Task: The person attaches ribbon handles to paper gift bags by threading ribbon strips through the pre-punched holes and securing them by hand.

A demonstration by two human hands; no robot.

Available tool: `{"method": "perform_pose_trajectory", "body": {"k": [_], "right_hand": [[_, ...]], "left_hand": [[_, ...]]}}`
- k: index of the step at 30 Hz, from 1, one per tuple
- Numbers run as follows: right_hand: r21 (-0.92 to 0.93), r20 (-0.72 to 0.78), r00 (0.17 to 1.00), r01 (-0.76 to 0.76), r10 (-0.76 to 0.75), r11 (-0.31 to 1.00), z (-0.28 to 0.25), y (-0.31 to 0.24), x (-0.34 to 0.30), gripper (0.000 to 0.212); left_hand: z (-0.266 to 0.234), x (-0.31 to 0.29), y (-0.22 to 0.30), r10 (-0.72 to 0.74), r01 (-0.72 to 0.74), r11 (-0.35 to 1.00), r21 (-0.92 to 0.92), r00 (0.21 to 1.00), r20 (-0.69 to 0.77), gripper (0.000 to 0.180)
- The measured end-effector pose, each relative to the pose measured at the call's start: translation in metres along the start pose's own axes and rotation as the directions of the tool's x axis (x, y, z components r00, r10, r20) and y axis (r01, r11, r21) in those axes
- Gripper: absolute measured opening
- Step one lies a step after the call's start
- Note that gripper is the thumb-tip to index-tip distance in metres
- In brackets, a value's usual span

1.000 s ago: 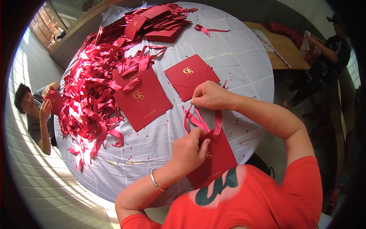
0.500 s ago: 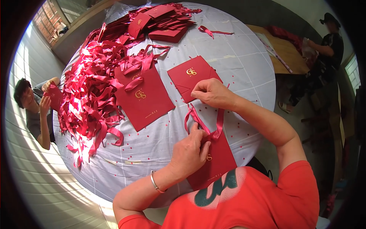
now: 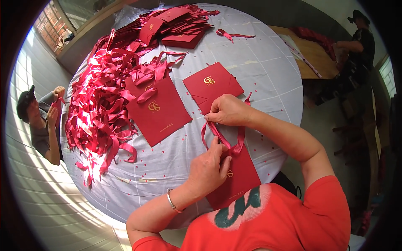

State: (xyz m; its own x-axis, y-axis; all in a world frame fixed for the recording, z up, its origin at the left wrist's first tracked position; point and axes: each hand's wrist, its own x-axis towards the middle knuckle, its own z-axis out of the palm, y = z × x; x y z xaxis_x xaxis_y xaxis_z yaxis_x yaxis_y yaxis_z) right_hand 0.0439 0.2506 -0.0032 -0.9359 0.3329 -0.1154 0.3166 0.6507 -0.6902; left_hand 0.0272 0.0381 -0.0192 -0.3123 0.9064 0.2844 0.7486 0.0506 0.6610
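A flat red gift bag [image 3: 243,178] with gold print lies at the table's near edge, in front of my red shirt. A glossy dark-pink ribbon [image 3: 240,144] loops from its top end. My left hand [image 3: 208,166], wearing a silver bangle, grips that top end, its thumb on the bag and its index finger against the ribbon. Just beyond, my right hand [image 3: 230,111] pinches the ribbon's upper part between thumb and fingertips. Past my right hand lies another red bag [image 3: 213,83], folded flat, its lower edge partly covered by the hand.
A big heap of ribboned bags [image 3: 100,96] covers the table's left side, beside a flat bag [image 3: 161,117]. Stacked red bags [image 3: 182,37] and a loose ribbon [image 3: 234,35] lie at the back. Co-workers stand left [image 3: 44,125] and far right [image 3: 360,50]. Small red dots speckle the white tablecloth [image 3: 167,167].
My right hand has come down and slightly left from over the far bag and now pinches the ribbon. My left hand stays nearly still. The left co-worker has raised a ribboned piece.
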Motion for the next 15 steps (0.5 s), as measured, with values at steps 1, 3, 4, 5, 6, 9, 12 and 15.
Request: {"method": "perform_pose_trajectory", "body": {"k": [1, 3, 4, 5, 6, 9, 12, 15], "right_hand": [[-0.001, 0.001, 1.0, 0.0, 0.0, 1.0, 0.0, 0.001, 0.001, 0.029], [0.03, -0.013, 1.0, -0.01, 0.01, 0.999, 0.001, 0.002, 0.003, 0.029], [0.028, -0.007, 1.0, -0.01, 0.01, 1.0, 0.002, 0.001, 0.003, 0.029], [0.035, -0.033, 0.999, 0.001, 0.0, 0.999, 0.002, 0.0, 0.002, 0.029], [0.043, -0.061, 0.998, 0.012, -0.009, 0.999, 0.003, 0.0, 0.001, 0.03], [0.029, -0.124, 0.991, 0.058, -0.054, 0.998, 0.007, 0.002, 0.0, 0.03], [-0.011, -0.148, 0.986, 0.077, -0.077, 0.997, 0.011, 0.006, -0.002, 0.029], [-0.015, -0.144, 0.985, 0.091, -0.093, 0.996, 0.011, 0.009, -0.003, 0.031]], "left_hand": [[0.0, 0.0, -0.001, -0.001, 0.001, 1.0, -0.001, 1.0, -0.001, 0.029], [0.001, -0.001, -0.002, 0.002, -0.002, 1.0, 0.002, 1.0, -0.01, 0.03], [0.001, -0.002, -0.002, -0.002, 0.002, 1.0, -0.001, 1.0, -0.013, 0.03], [0.0, -0.001, -0.003, 0.005, -0.005, 1.0, -0.003, 1.0, -0.015, 0.03], [-0.001, -0.001, -0.003, 0.014, -0.014, 1.0, -0.004, 1.0, -0.014, 0.03], [-0.002, -0.001, -0.001, -0.015, 0.015, 1.0, 0.009, 1.0, -0.008, 0.03], [-0.002, -0.001, 0.002, -0.018, 0.018, 1.0, 0.013, 1.0, -0.007, 0.03], [0.0, 0.0, 0.002, -0.015, 0.015, 1.0, 0.014, 1.0, -0.002, 0.03]]}}
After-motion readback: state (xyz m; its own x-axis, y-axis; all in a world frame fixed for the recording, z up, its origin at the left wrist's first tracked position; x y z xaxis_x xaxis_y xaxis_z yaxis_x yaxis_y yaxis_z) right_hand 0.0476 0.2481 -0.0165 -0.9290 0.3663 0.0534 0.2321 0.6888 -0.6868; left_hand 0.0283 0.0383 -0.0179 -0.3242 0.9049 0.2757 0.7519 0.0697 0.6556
